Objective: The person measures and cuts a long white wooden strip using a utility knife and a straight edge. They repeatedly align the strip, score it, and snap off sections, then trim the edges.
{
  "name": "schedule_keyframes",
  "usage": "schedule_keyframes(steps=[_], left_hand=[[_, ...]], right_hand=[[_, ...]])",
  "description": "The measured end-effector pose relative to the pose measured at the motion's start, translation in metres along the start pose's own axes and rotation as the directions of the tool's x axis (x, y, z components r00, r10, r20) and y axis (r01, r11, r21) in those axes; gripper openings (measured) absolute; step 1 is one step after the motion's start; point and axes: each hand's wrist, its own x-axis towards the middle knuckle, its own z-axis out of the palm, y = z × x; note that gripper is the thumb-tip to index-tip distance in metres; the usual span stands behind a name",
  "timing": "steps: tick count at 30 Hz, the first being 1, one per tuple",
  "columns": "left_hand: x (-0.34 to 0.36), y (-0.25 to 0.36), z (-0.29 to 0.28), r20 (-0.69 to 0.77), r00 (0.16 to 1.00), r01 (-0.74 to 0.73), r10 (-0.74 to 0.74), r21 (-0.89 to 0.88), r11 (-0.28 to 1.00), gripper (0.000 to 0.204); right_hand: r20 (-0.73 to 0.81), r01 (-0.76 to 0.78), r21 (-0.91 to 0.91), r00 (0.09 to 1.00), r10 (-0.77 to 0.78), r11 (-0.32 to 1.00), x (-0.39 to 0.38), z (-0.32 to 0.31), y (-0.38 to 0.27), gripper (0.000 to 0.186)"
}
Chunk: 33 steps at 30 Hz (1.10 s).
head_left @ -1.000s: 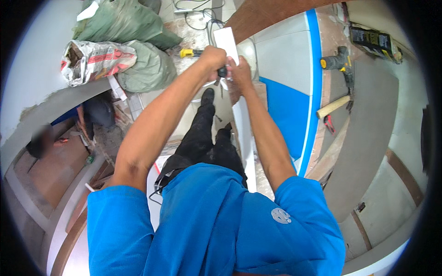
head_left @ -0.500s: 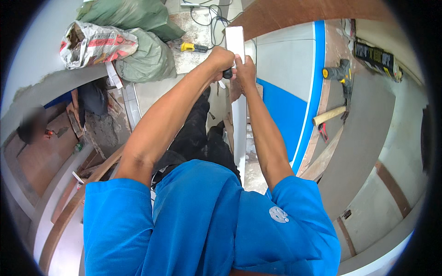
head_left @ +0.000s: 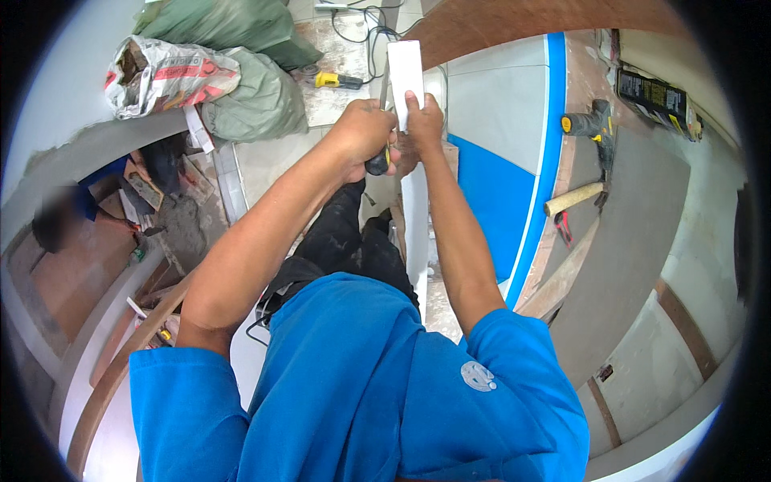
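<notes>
My left hand (head_left: 365,136) is closed around a hand tool with a black-and-yellow handle (head_left: 377,163). Its long narrow grey blade (head_left: 384,84) points away from me along the left edge of a white strip (head_left: 407,72); whether blade and strip touch I cannot tell. Just to the right, my right hand (head_left: 424,124) grips that strip, thumb flat on its white face. A long white edge (head_left: 416,229) runs from beneath the hands back toward my body. The fingers under the strip are partly hidden.
Filled sacks (head_left: 173,76) and a yellow-and-black power tool (head_left: 337,80) lie ahead on the left. To the right are a cordless drill (head_left: 590,128), a wooden-handled tool (head_left: 574,198) and a black box (head_left: 654,100). Another person's blue sleeve (head_left: 104,177) shows at far left.
My left hand has drawn back toward me and left with the tool, baring its blade. The right hand still holds the strip. At far left, the other person's arm has moved.
</notes>
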Motion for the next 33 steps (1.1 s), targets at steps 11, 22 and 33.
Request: schedule_keyframes(steps=[11, 22, 33], left_hand=[[0.047, -0.032, 0.006, -0.048, 0.998, -0.025, 0.028, 0.065, 0.998, 0.012], [0.072, -0.054, 0.019, 0.074, 0.997, 0.023, -0.034, 0.141, 0.990, 0.016], [0.065, -0.084, 0.040, -0.030, 0.999, -0.021, 0.025, 0.118, 0.993, 0.028]], right_hand=[[0.023, -0.052, -0.056, 0.998, 0.053, 0.997, -0.008, 0.001, -0.003, 0.050], [0.036, -0.096, -0.048, 0.995, 0.098, 0.994, 0.005, -0.008, 0.002, 0.048], [0.150, -0.276, 0.250, 0.958, 0.245, 0.928, 0.014, -0.010, 0.012, 0.045]])
